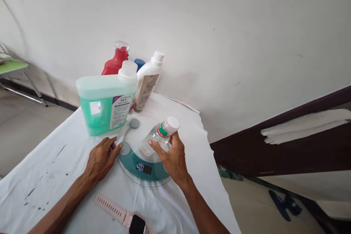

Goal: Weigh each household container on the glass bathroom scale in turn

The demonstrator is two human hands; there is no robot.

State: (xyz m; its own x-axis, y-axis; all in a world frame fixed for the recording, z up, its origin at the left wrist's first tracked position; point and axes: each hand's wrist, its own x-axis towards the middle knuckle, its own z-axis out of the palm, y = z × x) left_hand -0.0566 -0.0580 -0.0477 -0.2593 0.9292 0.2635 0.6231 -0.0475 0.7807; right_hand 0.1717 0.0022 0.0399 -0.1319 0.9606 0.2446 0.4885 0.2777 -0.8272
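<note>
A round glass scale [137,131] with a teal base and a lit display lies on the white cloth. My right hand [172,159] grips a small clear bottle [157,135] with a white cap and a green and red label; the bottle stands tilted on the scale's glass. My left hand [101,157] rests on the cloth at the scale's left rim, fingers loosely spread, thumb touching the edge, holding nothing.
A large jug of green liquid [105,104] stands just behind the scale on the left. Behind it are a red bottle [115,62], a white bottle [149,73] and a blue cap. A pink smartwatch [123,217] lies near the table's front edge. The table [203,161] ends at the right.
</note>
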